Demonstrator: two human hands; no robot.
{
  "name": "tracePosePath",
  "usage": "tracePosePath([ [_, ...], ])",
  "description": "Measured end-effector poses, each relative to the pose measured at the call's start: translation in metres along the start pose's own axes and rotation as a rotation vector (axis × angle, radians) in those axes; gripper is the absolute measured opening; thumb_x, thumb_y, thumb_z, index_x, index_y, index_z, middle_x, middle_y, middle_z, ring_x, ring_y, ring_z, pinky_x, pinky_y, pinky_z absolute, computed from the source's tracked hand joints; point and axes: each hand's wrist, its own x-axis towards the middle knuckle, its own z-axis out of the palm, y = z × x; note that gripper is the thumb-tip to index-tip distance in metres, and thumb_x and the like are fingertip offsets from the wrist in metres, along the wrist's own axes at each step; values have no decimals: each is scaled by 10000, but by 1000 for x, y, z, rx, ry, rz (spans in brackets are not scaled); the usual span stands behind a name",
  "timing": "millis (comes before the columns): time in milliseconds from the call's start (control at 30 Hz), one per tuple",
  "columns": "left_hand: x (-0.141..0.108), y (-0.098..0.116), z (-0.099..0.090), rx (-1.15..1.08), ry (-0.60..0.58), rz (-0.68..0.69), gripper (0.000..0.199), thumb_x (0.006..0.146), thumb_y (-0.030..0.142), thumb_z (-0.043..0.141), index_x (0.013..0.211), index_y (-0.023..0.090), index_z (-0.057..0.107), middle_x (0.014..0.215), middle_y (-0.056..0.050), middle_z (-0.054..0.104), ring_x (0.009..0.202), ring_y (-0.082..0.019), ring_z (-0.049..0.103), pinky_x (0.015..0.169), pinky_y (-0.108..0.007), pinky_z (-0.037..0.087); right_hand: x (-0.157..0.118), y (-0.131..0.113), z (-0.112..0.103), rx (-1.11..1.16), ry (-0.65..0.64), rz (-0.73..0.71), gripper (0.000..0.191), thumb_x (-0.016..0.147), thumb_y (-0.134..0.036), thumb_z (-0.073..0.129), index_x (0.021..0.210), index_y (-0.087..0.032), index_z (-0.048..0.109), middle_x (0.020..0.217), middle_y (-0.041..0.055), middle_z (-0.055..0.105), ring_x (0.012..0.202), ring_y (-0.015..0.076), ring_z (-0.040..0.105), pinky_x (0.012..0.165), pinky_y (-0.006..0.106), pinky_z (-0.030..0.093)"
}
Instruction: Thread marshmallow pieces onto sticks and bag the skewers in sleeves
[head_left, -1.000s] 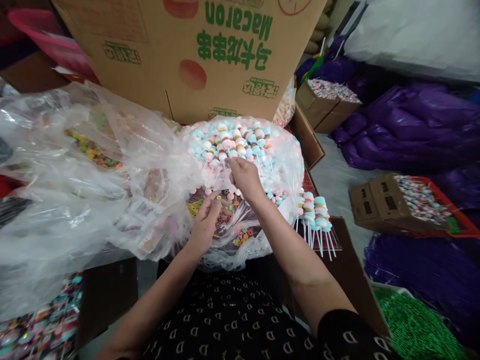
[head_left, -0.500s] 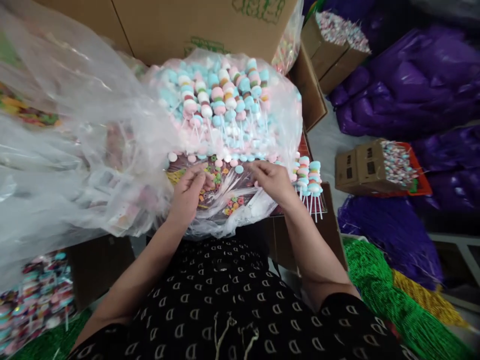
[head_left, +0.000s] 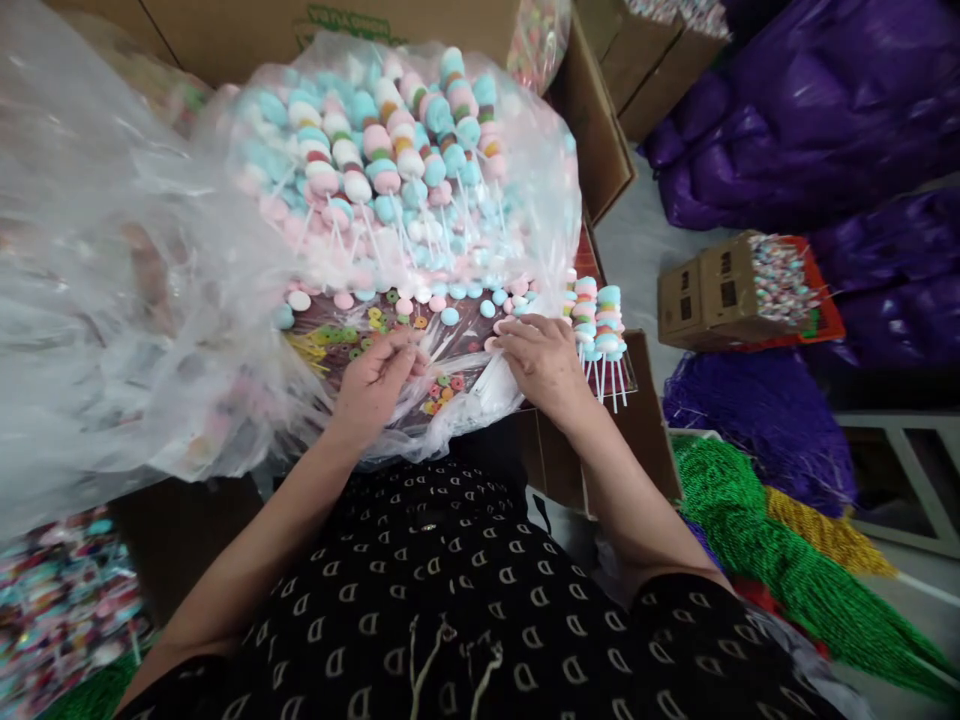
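My left hand (head_left: 380,382) is closed in a pinch on a thin white stick (head_left: 442,346), over the plastic-covered work surface. Just right of it my right hand (head_left: 541,362) reaches down with curled fingers at small pink candies near a bundle of white sticks (head_left: 495,384); whether it grips one is hidden. Loose marshmallow discs (head_left: 449,316) lie above the hands. Fruit-coloured rings (head_left: 442,392) sit between them. Behind, finished marshmallow skewers (head_left: 384,150) rest on a clear bag of pink and blue marshmallows (head_left: 262,150).
More skewers (head_left: 609,315) stand at the surface's right edge. Crumpled clear plastic (head_left: 112,300) fills the left. Cardboard boxes (head_left: 720,290), purple bags (head_left: 787,120) and green tinsel (head_left: 772,540) are on the right. Wrapped skewers (head_left: 67,590) lie at lower left.
The view has shifted, so the scene sits further left and higher. A white stick now shows at my left fingertips. My right hand has lowered its fingers onto the candies at the right.
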Motion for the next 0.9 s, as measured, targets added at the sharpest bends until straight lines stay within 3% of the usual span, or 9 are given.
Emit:
tracePosePath([
  [133,1,1,-5,-12,42,27,222,949,413,749,1107,267,805,882,-21,779,778,-164,715,741,-292,605,0,0,6,-96,-33,-80,312,1052,-136,567,1138,-306,814,1143,52,818,1312,324,601,1271,695,233],
  [267,5,1,-11,-42,75,49,253,924,475,778,1061,263,799,847,-27,765,751,-180,702,711,-319,610,6,5,-1,-91,-67,-131,276,1047,-150,595,1081,-322,809,994,33,769,1180,274,609,1295,676,209],
  [467,6,0,-13,-67,91,73,210,947,443,768,1074,281,809,860,-28,762,773,-174,704,735,-308,598,12,13,-17,-13,-123,-177,267,1060,-171,571,1021,-297,803,1019,34,787,1057,231,665,1254,610,317],
  [600,7,-1,-14,-59,82,57,272,924,522,782,1060,288,810,842,-26,766,756,-184,700,715,-322,601,13,15,-16,32,-175,-177,280,1062,-179,544,1016,-259,808,977,61,799,975,227,704,1182,559,406],
  [733,3,4,-11,5,59,34,306,913,534,785,1072,274,810,844,-24,773,767,-185,705,732,-325,615,14,12,-18,78,-155,-179,257,1068,-193,526,1008,-241,771,970,63,796,965,229,712,1213,573,386],
  [800,-1,10,-7,35,5,27,287,902,476,801,1088,257,817,893,-29,784,813,-184,722,769,-319,615,16,4,-23,152,-94,-155,246,1075,-218,517,994,-243,748,990,62,797,973,230,717,1189,539,425],
  [900,-6,16,1,-11,-159,6,218,876,381,823,1019,216,835,932,-51,786,823,-183,721,787,-327,605,16,-20,-31,279,-63,-83,228,1077,-286,520,1011,-242,734,969,68,787,930,231,721,958,413,551],
])
